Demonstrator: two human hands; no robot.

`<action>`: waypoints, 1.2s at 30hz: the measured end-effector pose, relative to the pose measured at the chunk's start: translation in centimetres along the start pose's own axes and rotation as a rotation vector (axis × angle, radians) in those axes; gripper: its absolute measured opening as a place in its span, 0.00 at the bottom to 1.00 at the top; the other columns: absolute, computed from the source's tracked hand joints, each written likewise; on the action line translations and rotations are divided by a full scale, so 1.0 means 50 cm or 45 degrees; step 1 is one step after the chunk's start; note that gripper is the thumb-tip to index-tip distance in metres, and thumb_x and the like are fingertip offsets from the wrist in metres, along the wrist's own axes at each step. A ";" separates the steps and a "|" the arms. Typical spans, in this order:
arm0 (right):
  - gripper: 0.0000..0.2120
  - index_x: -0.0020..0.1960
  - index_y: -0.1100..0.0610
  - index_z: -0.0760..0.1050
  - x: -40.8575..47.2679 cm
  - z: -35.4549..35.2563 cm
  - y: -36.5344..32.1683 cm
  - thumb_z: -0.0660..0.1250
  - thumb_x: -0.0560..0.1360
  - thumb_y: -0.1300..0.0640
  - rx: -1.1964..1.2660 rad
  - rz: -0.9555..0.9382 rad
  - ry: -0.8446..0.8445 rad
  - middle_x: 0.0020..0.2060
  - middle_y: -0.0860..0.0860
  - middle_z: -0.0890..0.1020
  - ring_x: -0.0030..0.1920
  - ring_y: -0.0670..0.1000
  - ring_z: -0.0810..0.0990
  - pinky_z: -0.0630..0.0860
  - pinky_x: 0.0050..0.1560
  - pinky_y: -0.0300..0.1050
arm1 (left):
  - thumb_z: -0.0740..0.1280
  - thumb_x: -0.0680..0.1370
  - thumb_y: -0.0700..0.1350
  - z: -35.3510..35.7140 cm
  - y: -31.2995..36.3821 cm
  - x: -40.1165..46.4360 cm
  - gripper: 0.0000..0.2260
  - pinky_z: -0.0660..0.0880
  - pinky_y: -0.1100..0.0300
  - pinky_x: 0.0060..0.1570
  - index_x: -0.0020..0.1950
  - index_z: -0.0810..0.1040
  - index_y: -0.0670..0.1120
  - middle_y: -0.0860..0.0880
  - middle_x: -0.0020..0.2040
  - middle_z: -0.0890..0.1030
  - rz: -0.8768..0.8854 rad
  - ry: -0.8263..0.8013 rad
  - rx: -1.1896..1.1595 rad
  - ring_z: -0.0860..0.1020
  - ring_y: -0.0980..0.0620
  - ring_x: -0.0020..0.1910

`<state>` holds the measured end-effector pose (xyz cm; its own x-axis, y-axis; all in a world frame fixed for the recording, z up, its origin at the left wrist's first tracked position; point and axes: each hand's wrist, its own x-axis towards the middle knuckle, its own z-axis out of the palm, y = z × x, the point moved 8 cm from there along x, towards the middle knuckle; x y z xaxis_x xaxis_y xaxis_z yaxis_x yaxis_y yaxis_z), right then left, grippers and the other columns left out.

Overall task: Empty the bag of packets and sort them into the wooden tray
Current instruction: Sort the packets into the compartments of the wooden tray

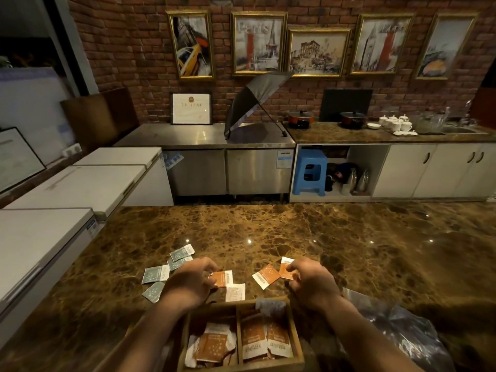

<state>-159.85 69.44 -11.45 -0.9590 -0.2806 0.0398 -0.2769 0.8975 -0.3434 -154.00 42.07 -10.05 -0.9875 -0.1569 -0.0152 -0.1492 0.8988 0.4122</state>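
Observation:
A wooden tray (pixel 237 307) with compartments sits at the near edge of the marble counter; two of its compartments hold orange packets (pixel 253 338). My left hand (pixel 192 281) pinches an orange packet (pixel 223 278) lying just beyond the tray. My right hand (pixel 311 284) grips another orange packet (pixel 285 269). Between the hands lie one more orange packet (pixel 265 275) and a pale packet (pixel 235 292). Several teal packets (pixel 155 273) are spread on the counter to the left. The emptied clear plastic bag (pixel 397 326) lies crumpled at the right.
The brown marble counter (pixel 295 237) stretches ahead. White chest freezers (pixel 67 189) line the left side. Across the aisle stand a steel worktop with an open umbrella (pixel 255 103), a blue stool (pixel 310 171), pots and white cups.

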 end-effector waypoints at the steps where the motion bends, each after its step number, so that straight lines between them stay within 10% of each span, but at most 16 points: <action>1: 0.20 0.68 0.47 0.74 0.010 0.011 -0.002 0.69 0.77 0.53 -0.021 -0.020 -0.040 0.67 0.47 0.76 0.66 0.49 0.74 0.73 0.65 0.45 | 0.69 0.77 0.50 0.010 -0.007 0.012 0.10 0.72 0.59 0.53 0.58 0.78 0.58 0.55 0.61 0.80 -0.006 -0.019 0.012 0.77 0.52 0.58; 9: 0.19 0.69 0.48 0.72 0.018 0.072 0.018 0.65 0.79 0.51 -0.062 -0.031 -0.231 0.67 0.49 0.76 0.68 0.53 0.73 0.71 0.69 0.49 | 0.71 0.75 0.54 0.097 -0.009 0.064 0.23 0.68 0.56 0.65 0.70 0.71 0.59 0.56 0.67 0.77 0.212 -0.210 0.252 0.72 0.52 0.67; 13: 0.02 0.46 0.52 0.81 -0.002 0.064 0.032 0.72 0.74 0.58 -0.107 -0.173 0.182 0.41 0.50 0.82 0.42 0.54 0.82 0.78 0.41 0.46 | 0.73 0.73 0.56 0.109 -0.014 0.072 0.20 0.73 0.53 0.60 0.63 0.73 0.60 0.55 0.61 0.80 0.156 -0.169 0.357 0.75 0.50 0.62; 19: 0.12 0.33 0.52 0.78 -0.025 0.064 0.016 0.82 0.60 0.61 -0.370 -0.224 0.191 0.28 0.48 0.77 0.26 0.48 0.76 0.74 0.23 0.42 | 0.67 0.75 0.55 0.077 -0.009 0.053 0.10 0.72 0.53 0.49 0.54 0.73 0.55 0.52 0.54 0.80 0.046 -0.001 0.380 0.78 0.48 0.56; 36: 0.11 0.60 0.41 0.77 -0.152 -0.056 -0.121 0.66 0.79 0.52 0.319 -0.134 0.089 0.54 0.39 0.81 0.51 0.38 0.77 0.74 0.49 0.32 | 0.67 0.78 0.57 -0.026 0.044 -0.174 0.08 0.74 0.60 0.47 0.53 0.78 0.56 0.54 0.48 0.80 -0.078 0.246 0.048 0.76 0.55 0.48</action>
<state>-151.09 67.11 -7.04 -0.9299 -0.3362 0.1493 -0.3602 0.7500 -0.5548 -145.66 44.88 -7.81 -0.9488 -0.2843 0.1376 -0.2141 0.8993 0.3813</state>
